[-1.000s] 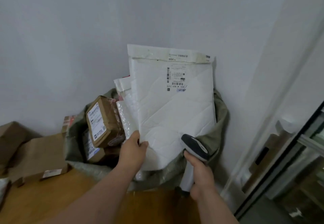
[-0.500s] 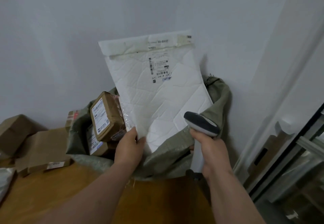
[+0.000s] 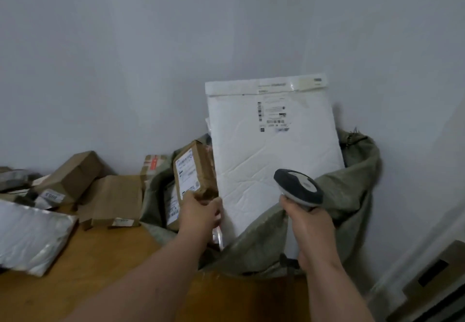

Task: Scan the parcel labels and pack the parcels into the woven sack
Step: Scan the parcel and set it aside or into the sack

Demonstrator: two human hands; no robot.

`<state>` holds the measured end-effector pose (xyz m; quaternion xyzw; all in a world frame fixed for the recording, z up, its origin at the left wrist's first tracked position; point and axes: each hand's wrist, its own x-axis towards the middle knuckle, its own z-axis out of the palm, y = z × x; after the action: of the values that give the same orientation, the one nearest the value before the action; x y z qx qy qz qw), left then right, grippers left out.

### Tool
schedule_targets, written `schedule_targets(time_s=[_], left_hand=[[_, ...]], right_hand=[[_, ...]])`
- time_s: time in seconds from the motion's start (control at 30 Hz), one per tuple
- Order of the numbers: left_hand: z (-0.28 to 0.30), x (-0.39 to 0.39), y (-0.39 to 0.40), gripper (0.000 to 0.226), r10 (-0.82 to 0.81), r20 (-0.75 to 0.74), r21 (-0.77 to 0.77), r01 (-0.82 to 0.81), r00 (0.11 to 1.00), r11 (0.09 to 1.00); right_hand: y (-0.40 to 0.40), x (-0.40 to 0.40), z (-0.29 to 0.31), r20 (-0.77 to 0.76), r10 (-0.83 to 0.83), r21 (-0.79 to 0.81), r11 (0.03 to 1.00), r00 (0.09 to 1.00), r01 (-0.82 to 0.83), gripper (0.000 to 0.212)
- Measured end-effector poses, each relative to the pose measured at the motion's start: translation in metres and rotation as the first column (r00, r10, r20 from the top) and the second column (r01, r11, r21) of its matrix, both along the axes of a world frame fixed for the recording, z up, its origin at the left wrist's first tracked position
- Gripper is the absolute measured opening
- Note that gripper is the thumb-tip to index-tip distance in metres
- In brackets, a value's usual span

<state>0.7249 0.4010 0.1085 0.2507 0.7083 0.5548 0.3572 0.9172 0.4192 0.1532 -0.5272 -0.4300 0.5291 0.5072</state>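
Evidently mid-packing. Gripped the lower left edge of the white padded mailer with the left hand, fingers curled round it, knuckles right against the bottom of a brown cardboard parcel bearing a white label; hard to tell whether that parcel was touched as well. Held the mailer upright above and between both hands, its lower end already inside the mouth of the grey-green woven sack, its upper half standing clear above the rim. Kept the printed barcode label facing outward near the top, probably so that it could be read before the mailer went fully down.

Wrapped the right hand firmly round the handle of the grey and dark handheld barcode scanner, head raised just above that hand and aimed up toward the mailer's face. Impossible to say whether the label had been read.

Brown parcel stood on end just above the left hand, propped inside the sack's left side, seemingly making room for the flat mailer alongside.

Left of the left hand, on the wooden desk: several brown cardboard boxes and a silvery plastic bag, apparently waiting for scanning.
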Motion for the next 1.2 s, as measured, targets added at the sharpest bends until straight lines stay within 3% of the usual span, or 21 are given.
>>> schedule_targets(time_s=[0.03, 0.1, 0.2, 0.27, 0.43, 0.6, 0.77, 0.9, 1.2], left_hand=[[0.003, -0.001, -0.001, 0.016, 0.020, 0.040, 0.059, -0.022, 0.999, 0.998], [0.009, 0.000, -0.001, 0.025, -0.122, 0.070, 0.137, 0.111, 0.990, 0.984], [0.016, 0.001, -0.009, 0.042, -0.353, -0.008, 0.031, 0.353, 0.936, 0.935], [0.013, -0.003, -0.016, 0.048, -0.393, -0.101, -0.022, 0.393, 0.914, 0.919], [-0.002, -0.039, -0.045, 0.033, -0.251, -0.070, 0.028, 0.253, 0.966, 0.967], [-0.022, -0.097, -0.086, 0.040, -0.104, -0.001, 0.062, 0.104, 0.995, 0.993], [-0.043, -0.177, -0.139, 0.039, 0.013, 0.005, -0.021, -0.012, 1.000, 1.000], [-0.058, -0.251, -0.193, 0.039, 0.142, -0.013, -0.078, -0.142, 0.990, 0.987], [-0.098, -0.369, -0.277, 0.039, 0.391, 0.116, -0.264, -0.352, 0.913, 0.898]], right_hand=[[0.000, -0.003, 0.000, 0.030, -0.001, 0.012, 1.000, 1.000, 0.000, 0.021], [-0.002, -0.011, 0.004, 0.082, 0.020, 0.036, 0.999, 0.996, -0.023, 0.017], [-0.009, -0.025, 0.009, 0.120, 0.069, 0.088, 0.993, 0.990, -0.080, 0.017], [-0.015, -0.034, 0.012, 0.115, 0.115, 0.090, 0.988, 0.987, -0.125, 0.019], [-0.034, -0.060, 0.008, 0.117, 0.241, 0.001, 0.970, 0.963, -0.243, 0.024], [-0.061, -0.109, -0.003, 0.184, 0.420, -0.068, 0.907, 0.889, -0.415, 0.024], [-0.097, -0.192, -0.013, 0.192, 0.516, -0.111, 0.857, 0.835, -0.504, 0.018], [-0.129, -0.277, -0.031, 0.183, 0.568, -0.145, 0.823, 0.803, -0.549, 0.024], [-0.187, -0.405, -0.086, 0.176, 0.683, -0.318, 0.721, 0.709, -0.615, 0.032]])
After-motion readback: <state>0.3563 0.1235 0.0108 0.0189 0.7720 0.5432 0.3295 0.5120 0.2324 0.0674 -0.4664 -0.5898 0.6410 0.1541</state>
